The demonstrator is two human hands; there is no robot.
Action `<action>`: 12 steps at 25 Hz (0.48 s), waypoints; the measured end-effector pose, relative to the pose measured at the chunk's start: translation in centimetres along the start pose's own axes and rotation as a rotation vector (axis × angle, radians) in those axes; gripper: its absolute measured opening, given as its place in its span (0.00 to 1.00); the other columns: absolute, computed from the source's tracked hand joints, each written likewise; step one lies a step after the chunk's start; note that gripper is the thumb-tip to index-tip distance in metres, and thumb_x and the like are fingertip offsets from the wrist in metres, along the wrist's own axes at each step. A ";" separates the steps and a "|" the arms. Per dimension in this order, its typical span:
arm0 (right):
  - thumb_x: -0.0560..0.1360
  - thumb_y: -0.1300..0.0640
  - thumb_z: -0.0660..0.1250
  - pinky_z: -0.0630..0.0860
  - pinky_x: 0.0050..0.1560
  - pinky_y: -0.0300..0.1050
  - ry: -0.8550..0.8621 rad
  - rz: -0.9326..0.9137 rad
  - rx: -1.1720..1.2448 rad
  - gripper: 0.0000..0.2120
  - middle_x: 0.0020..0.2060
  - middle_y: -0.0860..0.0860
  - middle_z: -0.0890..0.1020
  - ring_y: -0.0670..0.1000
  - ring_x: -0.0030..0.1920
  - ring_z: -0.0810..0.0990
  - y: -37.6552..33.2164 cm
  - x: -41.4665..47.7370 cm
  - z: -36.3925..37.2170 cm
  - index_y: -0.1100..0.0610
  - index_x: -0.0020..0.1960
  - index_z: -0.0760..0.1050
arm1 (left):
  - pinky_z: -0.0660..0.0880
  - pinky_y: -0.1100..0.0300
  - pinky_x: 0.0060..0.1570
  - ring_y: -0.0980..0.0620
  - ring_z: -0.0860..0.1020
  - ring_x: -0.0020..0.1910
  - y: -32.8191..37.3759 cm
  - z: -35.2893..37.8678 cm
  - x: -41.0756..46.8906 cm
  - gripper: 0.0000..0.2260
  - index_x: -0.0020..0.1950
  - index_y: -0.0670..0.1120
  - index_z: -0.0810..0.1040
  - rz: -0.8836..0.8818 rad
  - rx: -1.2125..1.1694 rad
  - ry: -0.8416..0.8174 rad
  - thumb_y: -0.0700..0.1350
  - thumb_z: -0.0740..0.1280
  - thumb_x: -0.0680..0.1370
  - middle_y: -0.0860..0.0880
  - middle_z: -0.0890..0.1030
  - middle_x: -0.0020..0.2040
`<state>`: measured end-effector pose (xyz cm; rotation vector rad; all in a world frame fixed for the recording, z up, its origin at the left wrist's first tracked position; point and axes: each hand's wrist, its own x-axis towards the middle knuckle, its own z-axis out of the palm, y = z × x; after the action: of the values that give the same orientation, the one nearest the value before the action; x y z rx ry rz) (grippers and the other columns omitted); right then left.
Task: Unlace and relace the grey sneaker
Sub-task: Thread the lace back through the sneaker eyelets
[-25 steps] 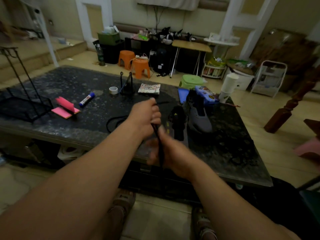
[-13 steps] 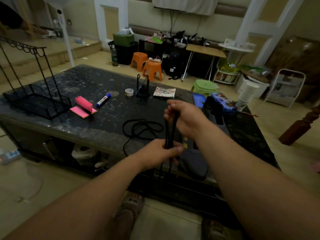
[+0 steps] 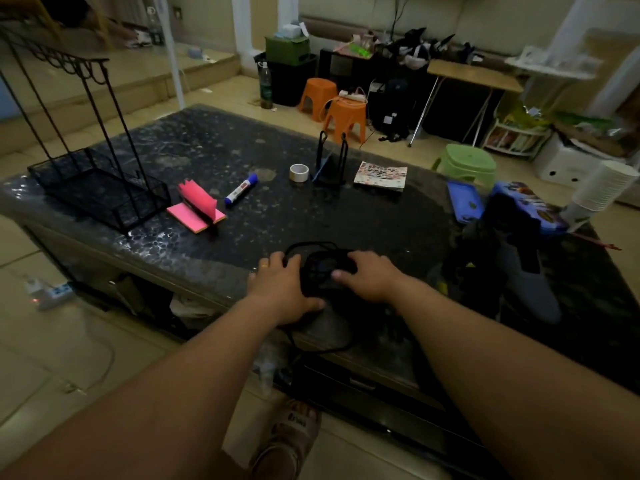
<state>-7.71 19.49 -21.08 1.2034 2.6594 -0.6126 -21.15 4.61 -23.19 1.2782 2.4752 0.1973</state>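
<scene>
The grey sneaker [image 3: 526, 285] lies on its side at the right of the dark speckled table [image 3: 214, 157], with no lace in it that I can see. A second dark shoe [image 3: 460, 271] sits just left of it. The black lace [image 3: 322, 271] is bunched in a loose pile near the table's front edge, and one loop hangs over that edge. My left hand [image 3: 280, 289] rests on the left side of the pile with its fingers spread. My right hand [image 3: 367, 275] curls its fingers and thumb round the right side of the pile.
A black wire rack [image 3: 100, 192] stands at the left. Pink sticky notes [image 3: 195, 209], a blue marker [image 3: 242, 194], a tape roll [image 3: 299, 172], a black stand [image 3: 330, 161] and a patterned booklet [image 3: 381, 174] lie behind. A blue tray [image 3: 464, 202], a blue box [image 3: 526, 202] and stacked paper cups [image 3: 602, 188] sit behind the sneaker.
Both hands held the lace stretched upright in the air; they have come down to the table, and the lace now lies bunched between them. My view has swung left.
</scene>
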 end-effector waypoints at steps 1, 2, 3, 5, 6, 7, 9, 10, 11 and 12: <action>0.77 0.37 0.69 0.70 0.71 0.55 -0.033 0.005 -0.075 0.34 0.70 0.58 0.71 0.63 0.70 0.71 -0.3 0.0 0.7 0.53 0.76 0.68 | 0.66 0.46 0.72 0.38 0.65 0.72 -0.5 0.3 0.4 0.39 0.78 0.50 0.64 0.018 -0.009 0.006 0.66 0.73 0.73 0.43 0.63 0.73; 0.76 0.37 0.70 0.71 0.70 0.55 -0.027 0.002 -0.092 0.34 0.69 0.57 0.70 0.62 0.69 0.71 -1.1 -0.5 1.0 0.52 0.76 0.67 | 0.69 0.49 0.68 0.39 0.68 0.69 -0.8 0.7 0.8 0.33 0.74 0.48 0.68 0.060 -0.057 0.027 0.61 0.73 0.75 0.43 0.66 0.68; 0.76 0.42 0.71 0.74 0.67 0.54 0.002 -0.027 -0.037 0.28 0.67 0.56 0.71 0.60 0.65 0.74 -1.7 -0.5 1.4 0.52 0.72 0.70 | 0.71 0.53 0.62 0.40 0.72 0.65 -0.8 1.0 1.1 0.24 0.68 0.47 0.71 0.109 -0.112 0.049 0.56 0.73 0.78 0.44 0.69 0.63; 0.78 0.55 0.70 0.79 0.57 0.51 0.054 -0.025 0.154 0.09 0.55 0.55 0.80 0.57 0.55 0.80 -3.1 -1.3 2.6 0.55 0.57 0.79 | 0.72 0.54 0.53 0.41 0.77 0.58 -0.2 1.6 1.5 0.08 0.58 0.46 0.75 0.140 -0.278 0.090 0.47 0.68 0.81 0.46 0.74 0.56; 0.78 0.59 0.68 0.81 0.53 0.52 0.068 0.020 0.314 0.05 0.49 0.55 0.83 0.58 0.50 0.82 -3.8 -2.1 3.0 0.57 0.52 0.81 | 0.74 0.53 0.52 0.42 0.78 0.56 0.5 1.7 1.3 0.05 0.56 0.45 0.76 0.106 -0.429 0.087 0.44 0.65 0.82 0.45 0.77 0.55; 0.79 0.61 0.67 0.82 0.52 0.53 0.068 0.121 0.554 0.06 0.47 0.57 0.85 0.59 0.48 0.84 -4.3 -3.0 3.3 0.59 0.50 0.83 | 0.77 0.50 0.53 0.42 0.79 0.54 1.5 1.7 1.0 0.06 0.56 0.45 0.77 0.044 -0.630 0.056 0.44 0.63 0.82 0.43 0.79 0.55; 0.79 0.64 0.65 0.84 0.47 0.54 0.043 0.283 1.171 0.09 0.47 0.64 0.85 0.62 0.45 0.86 -5.0 -5.0 3.1 0.64 0.52 0.84 | 0.79 0.45 0.57 0.43 0.81 0.53 4.0 1.3 -0.5 0.08 0.58 0.48 0.77 -0.065 -1.091 -0.033 0.47 0.62 0.81 0.41 0.81 0.54; 0.79 0.65 0.65 0.85 0.43 0.53 0.050 0.314 1.419 0.09 0.48 0.65 0.85 0.61 0.42 0.86 -5.3 -6.4 2.3 0.66 0.53 0.83 | 0.79 0.45 0.56 0.43 0.82 0.53 5.4 0.9 -1.5 0.11 0.59 0.49 0.76 -0.085 -1.242 -0.065 0.50 0.64 0.78 0.40 0.82 0.55; 0.80 0.65 0.64 0.84 0.39 0.50 0.054 0.319 1.599 0.10 0.46 0.65 0.85 0.58 0.39 0.85 -5.3 -7.5 1.3 0.67 0.54 0.82 | 0.80 0.47 0.53 0.44 0.83 0.52 6.4 0.4 -2.3 0.15 0.60 0.50 0.76 -0.066 -1.322 -0.064 0.53 0.66 0.75 0.40 0.83 0.55; 0.81 0.63 0.62 0.82 0.37 0.47 0.044 0.314 1.698 0.11 0.44 0.63 0.85 0.55 0.35 0.84 -5.0 -8.9 0.1 0.66 0.55 0.81 | 0.80 0.49 0.50 0.46 0.84 0.51 7.2 -0.2 -3.2 0.15 0.60 0.50 0.76 -0.017 -1.364 -0.042 0.53 0.68 0.74 0.41 0.84 0.54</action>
<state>-5.57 10.42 -16.92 1.6681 1.3820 -2.9027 -14.06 6.25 -20.24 0.5841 1.5768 1.4773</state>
